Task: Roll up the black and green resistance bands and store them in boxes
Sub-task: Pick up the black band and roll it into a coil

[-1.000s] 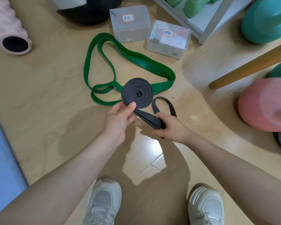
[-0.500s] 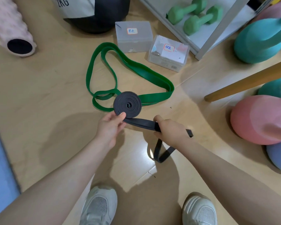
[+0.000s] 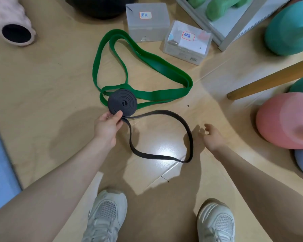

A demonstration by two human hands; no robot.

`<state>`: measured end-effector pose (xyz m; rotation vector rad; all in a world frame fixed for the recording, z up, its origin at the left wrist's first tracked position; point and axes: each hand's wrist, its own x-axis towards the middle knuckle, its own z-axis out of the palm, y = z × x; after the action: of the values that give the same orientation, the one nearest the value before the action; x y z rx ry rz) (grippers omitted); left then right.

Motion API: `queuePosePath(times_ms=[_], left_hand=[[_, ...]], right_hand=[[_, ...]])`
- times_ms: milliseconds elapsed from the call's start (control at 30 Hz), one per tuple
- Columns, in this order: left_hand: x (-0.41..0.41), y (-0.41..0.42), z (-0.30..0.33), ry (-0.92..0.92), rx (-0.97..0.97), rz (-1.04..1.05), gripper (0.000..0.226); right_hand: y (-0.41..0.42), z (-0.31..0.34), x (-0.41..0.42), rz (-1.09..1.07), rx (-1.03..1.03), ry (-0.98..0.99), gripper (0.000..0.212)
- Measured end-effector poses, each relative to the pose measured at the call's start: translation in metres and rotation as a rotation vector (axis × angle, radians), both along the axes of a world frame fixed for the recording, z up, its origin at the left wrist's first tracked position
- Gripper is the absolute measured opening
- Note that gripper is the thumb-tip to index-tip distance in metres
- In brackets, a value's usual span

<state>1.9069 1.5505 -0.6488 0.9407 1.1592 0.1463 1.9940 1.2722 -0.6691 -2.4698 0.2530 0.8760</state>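
I count two bands, two boxes. My left hand [image 3: 107, 127] pinches the coiled part of the black band [image 3: 122, 102], its loose loop trailing across the floor [image 3: 42, 81]. My right hand [image 3: 212, 137] hangs open, holding nothing. The green band [image 3: 157, 66] lies unrolled beside the clear boxes [image 3: 147, 23].

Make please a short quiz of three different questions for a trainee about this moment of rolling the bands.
1. True or false: the right hand grips the black rubber resistance band.
2. Which hand pinches the rolled black coil?
3. The flat green rubber resistance band is: A) rolled, B) lying loose on the wooden floor, C) inside a box.

Key: 1 false, the hand is open and apart from it. 2 the left hand. 3 B.
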Motion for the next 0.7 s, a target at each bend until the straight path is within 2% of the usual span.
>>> queuePosePath(times_ms=[200,267,333,433,500,567,633,700], left_hand=[[-0.003,0.005,-0.004,0.057,-0.012,0.066,0.038],[-0.005,0.005,-0.005,0.07,-0.017,0.074,0.039],[-0.006,0.006,-0.006,0.071,-0.018,0.068,0.039],[-0.007,0.009,-0.007,0.073,-0.018,0.062,0.038],[-0.007,0.008,-0.007,0.071,-0.04,0.062,0.034],[-0.008,0.003,-0.006,0.065,-0.071,0.039,0.025],[-0.008,-0.006,-0.003,0.061,-0.075,-0.011,0.017],[-0.008,-0.014,0.0,0.058,-0.06,-0.045,0.022]], right_hand=[[0.008,-0.012,-0.028,0.234,-0.121,0.173,0.045],[0.012,-0.018,-0.035,0.353,-0.21,0.175,0.031],[0.014,-0.021,-0.036,0.481,-0.294,0.071,0.017],[0.009,-0.017,-0.023,0.397,-0.291,-0.135,0.016],[0.004,-0.012,-0.01,0.25,-0.306,-0.173,0.022],[0.005,-0.008,-0.004,0.216,-0.342,-0.198,0.025],[0.02,0.0,-0.009,0.317,-0.229,-0.287,0.029],[0.049,0.01,-0.023,0.533,0.002,-0.372,0.038]])
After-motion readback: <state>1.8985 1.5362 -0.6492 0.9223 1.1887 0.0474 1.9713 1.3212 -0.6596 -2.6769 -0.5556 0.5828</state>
